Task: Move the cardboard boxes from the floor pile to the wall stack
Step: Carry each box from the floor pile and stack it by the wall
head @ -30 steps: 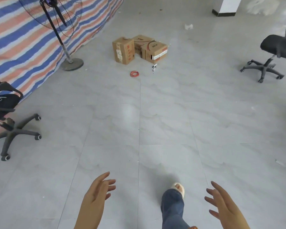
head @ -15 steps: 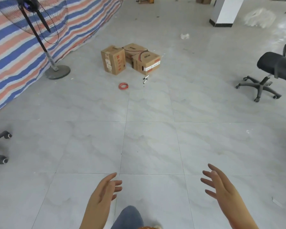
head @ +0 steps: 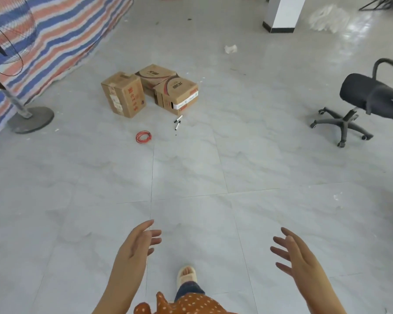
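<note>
Well short of the cardboard boxes (head: 149, 90), I had my left hand (head: 135, 248) and right hand (head: 297, 257) raised with fingers spread, holding nothing. The boxes sat clustered on the floor (head: 191, 173), a red wire coil (head: 143, 137) and markers (head: 178, 122) just before them, the fan base (head: 31, 120) to their left

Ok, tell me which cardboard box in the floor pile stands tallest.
The left box, with red characters down its side. It stands on end, apart from the two lower boxes: the rear box and the white-taped box.
</note>
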A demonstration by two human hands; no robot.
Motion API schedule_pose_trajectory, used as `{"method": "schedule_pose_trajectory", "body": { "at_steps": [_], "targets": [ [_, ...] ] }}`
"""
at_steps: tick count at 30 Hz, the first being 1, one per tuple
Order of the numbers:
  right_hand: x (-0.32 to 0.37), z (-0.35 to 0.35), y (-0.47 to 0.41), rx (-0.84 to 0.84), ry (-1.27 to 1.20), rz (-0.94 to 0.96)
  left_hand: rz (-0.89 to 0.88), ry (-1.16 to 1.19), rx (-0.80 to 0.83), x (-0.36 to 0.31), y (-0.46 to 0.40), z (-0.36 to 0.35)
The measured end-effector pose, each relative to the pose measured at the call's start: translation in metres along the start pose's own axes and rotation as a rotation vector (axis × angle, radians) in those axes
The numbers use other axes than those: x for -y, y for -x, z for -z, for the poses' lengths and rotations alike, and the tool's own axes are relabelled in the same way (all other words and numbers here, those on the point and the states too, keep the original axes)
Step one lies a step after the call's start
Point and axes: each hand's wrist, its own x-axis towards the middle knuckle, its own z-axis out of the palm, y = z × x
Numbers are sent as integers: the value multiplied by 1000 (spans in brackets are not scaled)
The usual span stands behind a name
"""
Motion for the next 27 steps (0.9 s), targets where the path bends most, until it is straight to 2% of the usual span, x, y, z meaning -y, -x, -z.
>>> {"method": "schedule_pose_trajectory", "body": {
  "at_steps": [7, 15, 19, 24, 27],
  "targets": [
    [69, -38, -110, 14, 1, 42, -5, -30, 27, -53, -128, -24],
    [112, -35, -255, 18, -119, -118, 71, -21, -97, -78, -242, -72],
    [157, -17, -347, 56, -140, -109, 78, 18, -144, -106, -302, -121],
    [226, 3, -462, 121, -72, 18, 0, 47, -100, -165, -383, -212],
    [255, 8, -516, 182, -37, 35, 21, 82, -59, -190, -417, -249]
  ]
}}
